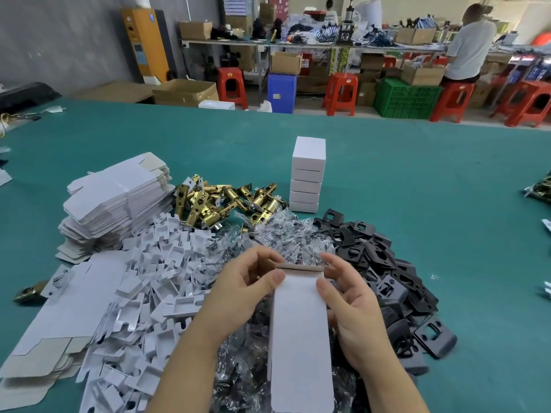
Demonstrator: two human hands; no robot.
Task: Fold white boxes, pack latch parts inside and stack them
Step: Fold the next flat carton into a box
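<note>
In the head view, the left hand [238, 289] and the right hand [351, 305] both pinched the far end of one white box [299, 338], held above the piles near the table's front edge, its end flap not yet tucked. Five closed boxes stood in a stack [308, 174] further back. Many flat blanks [116, 201], brass latches [220, 201] and black plates [384, 263] remained, so I judged most work was left.

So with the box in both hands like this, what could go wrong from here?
The white box is held above the bagged parts by the left hand and right hand; its far flap looks untucked, so contents might slip out. The stack of boxes stands tall and narrow; adding another could topple it.
</note>
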